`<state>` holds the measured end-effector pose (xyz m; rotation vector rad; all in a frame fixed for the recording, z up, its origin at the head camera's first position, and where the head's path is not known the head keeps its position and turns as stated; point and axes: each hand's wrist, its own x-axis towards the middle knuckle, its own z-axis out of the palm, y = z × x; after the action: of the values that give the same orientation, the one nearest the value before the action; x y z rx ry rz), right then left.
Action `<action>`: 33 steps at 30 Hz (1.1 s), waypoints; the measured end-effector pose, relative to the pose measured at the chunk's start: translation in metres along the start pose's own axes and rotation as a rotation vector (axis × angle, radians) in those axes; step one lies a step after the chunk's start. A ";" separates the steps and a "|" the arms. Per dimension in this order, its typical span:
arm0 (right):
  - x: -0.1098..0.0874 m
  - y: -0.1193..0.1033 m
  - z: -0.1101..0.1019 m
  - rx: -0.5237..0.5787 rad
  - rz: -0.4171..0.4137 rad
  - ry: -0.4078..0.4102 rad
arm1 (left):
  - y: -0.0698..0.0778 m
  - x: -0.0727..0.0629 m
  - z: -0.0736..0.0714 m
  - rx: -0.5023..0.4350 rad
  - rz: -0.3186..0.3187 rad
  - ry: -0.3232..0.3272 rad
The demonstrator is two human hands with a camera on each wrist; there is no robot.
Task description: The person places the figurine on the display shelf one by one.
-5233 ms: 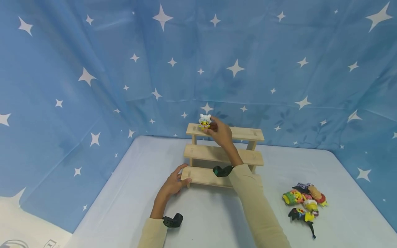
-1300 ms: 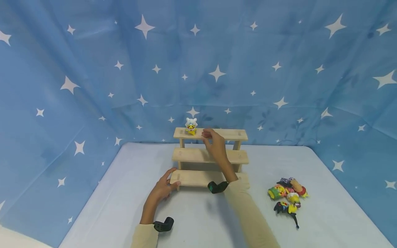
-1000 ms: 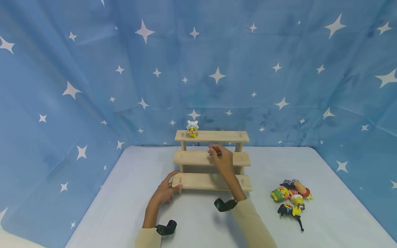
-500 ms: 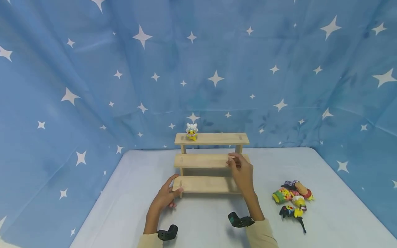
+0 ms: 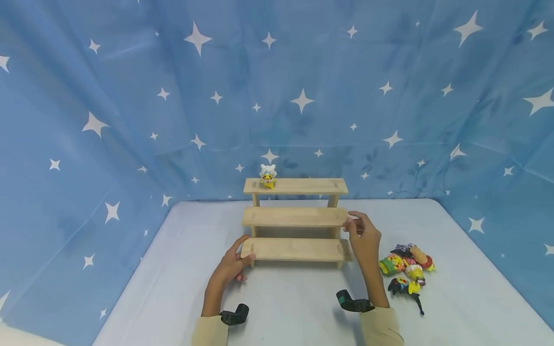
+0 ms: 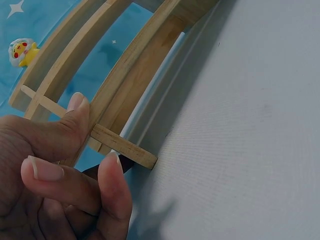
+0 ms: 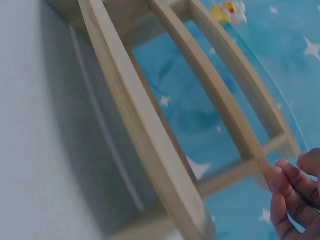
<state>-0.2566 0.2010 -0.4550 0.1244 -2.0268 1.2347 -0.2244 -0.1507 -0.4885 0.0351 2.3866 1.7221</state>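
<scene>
A three-tier wooden display shelf [image 5: 294, 216] stands on the white table. My left hand [image 5: 229, 265] grips the left end of its lowest tier; in the left wrist view the thumb [image 6: 75, 117] lies against the board and other fingers are below it. A small yellow figurine [image 5: 268, 178] with a white eared hood stands on the left part of the top tier. Beside the right end of the middle tier is my right hand [image 5: 364, 236], fingers loosely bent and holding nothing. In the right wrist view its fingertips [image 7: 282, 182] are near the board's end; contact is unclear.
Several colourful figurines [image 5: 409, 266] lie in a heap on the table [image 5: 285, 307], right of the shelf. One black-and-yellow figurine [image 5: 404, 287] with a long dark tail lies at the front of the heap. A blue star-patterned curtain [image 5: 303, 125] hangs behind and along the sides.
My right hand has let go of the hooded figurine on the top tier, then moved down and right past the shelf's end. The left hand keeps its grip on the lowest tier.
</scene>
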 end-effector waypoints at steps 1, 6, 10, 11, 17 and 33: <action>0.000 0.003 -0.004 -0.012 0.000 0.007 | 0.000 0.000 0.000 0.002 0.000 -0.002; 0.005 0.014 -0.022 -0.132 0.027 0.025 | 0.003 0.001 -0.001 -0.014 -0.013 0.005; 0.006 0.017 -0.040 -0.288 0.134 -0.014 | 0.003 0.004 -0.001 -0.025 -0.030 0.007; 0.005 0.018 -0.045 -0.322 0.163 -0.028 | 0.003 0.004 -0.001 -0.026 -0.030 0.004; -0.002 0.030 -0.069 -0.453 0.302 -0.083 | -0.001 0.004 0.000 -0.043 -0.043 -0.009; -0.013 0.046 -0.093 -0.549 0.475 0.100 | -0.002 0.002 0.000 -0.034 -0.032 -0.015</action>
<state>-0.2174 0.2963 -0.4729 -0.7006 -2.2992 0.8719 -0.2261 -0.1509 -0.4912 0.0054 2.3340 1.7408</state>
